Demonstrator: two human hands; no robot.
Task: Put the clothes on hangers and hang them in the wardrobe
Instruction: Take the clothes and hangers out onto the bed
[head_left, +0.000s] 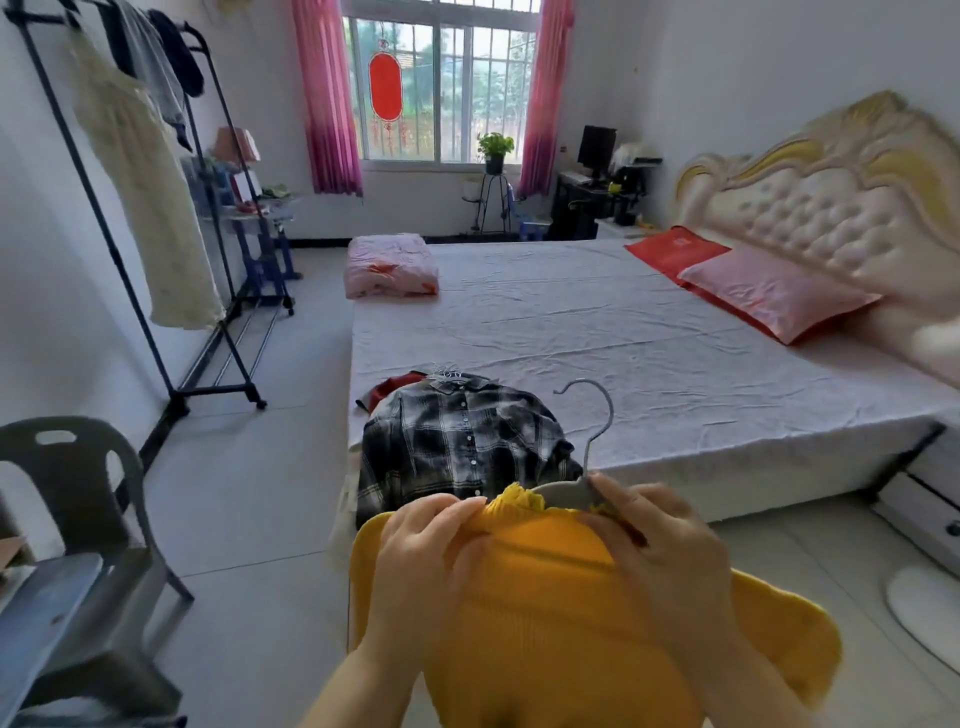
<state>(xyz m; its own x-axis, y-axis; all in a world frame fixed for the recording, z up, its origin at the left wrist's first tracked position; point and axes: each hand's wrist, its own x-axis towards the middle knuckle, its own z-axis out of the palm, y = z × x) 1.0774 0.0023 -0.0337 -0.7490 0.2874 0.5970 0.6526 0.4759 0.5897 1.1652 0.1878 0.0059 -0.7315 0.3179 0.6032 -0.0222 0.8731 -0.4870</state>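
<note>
A yellow knit sweater (545, 623) hangs in front of me at the bottom of the view, with a grey hanger (592, 441) sticking out of its neck, hook upward. My left hand (421, 551) pinches the sweater's left shoulder near the collar. My right hand (660, 540) grips the right shoulder and the hanger's arm beneath the knit. On the near corner of the bed lies a black-and-white plaid shirt (462, 447), a red garment (389, 389) under it and a few wire hangers (447, 371) at its collar.
A black clothes rack (150, 338) on wheels stands at the left wall, carrying a cream dress (150, 208) and dark garments. A grey plastic chair (78, 493) sits bottom left. The bed (623, 338) holds a folded pink quilt (392, 265) and pillows. Open tiled floor lies between bed and rack.
</note>
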